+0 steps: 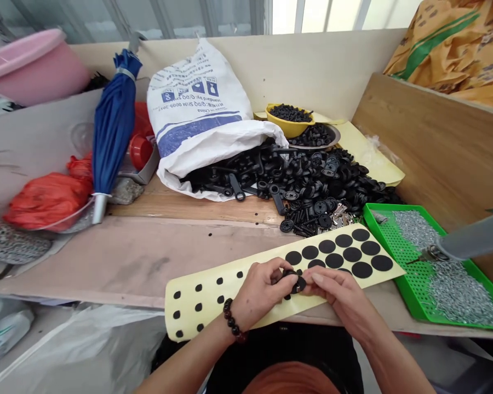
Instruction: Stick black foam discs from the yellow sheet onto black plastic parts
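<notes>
Basically: wooden bench (148, 262) carries a white woven sack (197, 93) spilling loose black plastic fittings (312, 186). Green perforated tray (394, 257) of small metal pieces sits off to the right. Closer in, a cream backing sheet (230, 295) lies across the bench edge, dotted with black adhesive discs (343, 254). Left hand (258, 290), bead bracelet (232, 320) at the wrist, and right hand (339, 298) meet over the sheet. Left fingers (279, 273) are closed on a round black fitting (299, 283); right fingertips (315, 279) pinch the same fitting from the other side. It sits between both hands, just above the sheet.
</notes>
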The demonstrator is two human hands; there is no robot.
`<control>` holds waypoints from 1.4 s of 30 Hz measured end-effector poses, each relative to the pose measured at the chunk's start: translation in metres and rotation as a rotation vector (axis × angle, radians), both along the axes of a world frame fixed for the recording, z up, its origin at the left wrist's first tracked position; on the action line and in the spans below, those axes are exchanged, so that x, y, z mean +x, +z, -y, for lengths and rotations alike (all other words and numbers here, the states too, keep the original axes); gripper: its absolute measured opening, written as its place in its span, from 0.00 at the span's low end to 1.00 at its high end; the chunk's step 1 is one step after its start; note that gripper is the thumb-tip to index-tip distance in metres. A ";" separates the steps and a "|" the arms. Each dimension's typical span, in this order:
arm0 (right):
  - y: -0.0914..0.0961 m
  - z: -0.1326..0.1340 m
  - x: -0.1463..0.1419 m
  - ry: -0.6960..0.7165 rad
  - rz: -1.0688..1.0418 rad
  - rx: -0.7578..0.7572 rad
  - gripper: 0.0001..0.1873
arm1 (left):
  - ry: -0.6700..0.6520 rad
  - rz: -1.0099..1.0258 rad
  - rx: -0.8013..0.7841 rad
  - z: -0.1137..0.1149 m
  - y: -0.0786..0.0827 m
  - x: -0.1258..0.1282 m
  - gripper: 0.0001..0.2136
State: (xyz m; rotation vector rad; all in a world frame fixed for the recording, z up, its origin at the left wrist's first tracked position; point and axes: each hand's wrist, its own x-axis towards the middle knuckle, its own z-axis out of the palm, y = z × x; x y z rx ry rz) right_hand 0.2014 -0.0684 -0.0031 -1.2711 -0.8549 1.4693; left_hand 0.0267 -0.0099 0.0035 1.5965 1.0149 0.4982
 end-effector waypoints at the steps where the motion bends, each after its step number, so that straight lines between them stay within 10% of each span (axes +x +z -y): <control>1: -0.001 0.000 0.000 -0.018 -0.033 -0.013 0.13 | 0.007 0.008 -0.011 -0.001 0.001 0.000 0.08; 6: -0.007 0.001 -0.003 -0.081 -0.064 0.032 0.14 | 0.042 0.083 -0.098 -0.003 0.005 0.001 0.09; 16: 0.006 -0.004 -0.028 0.069 0.656 0.361 0.17 | 0.046 0.259 -0.157 0.013 0.005 -0.005 0.12; 34: 0.002 0.008 -0.063 0.234 0.550 0.434 0.16 | 0.236 0.622 -0.457 0.049 0.016 -0.048 0.16; 42: 0.009 0.016 -0.089 0.300 0.557 0.468 0.16 | 0.291 0.388 -0.246 0.060 0.010 -0.068 0.19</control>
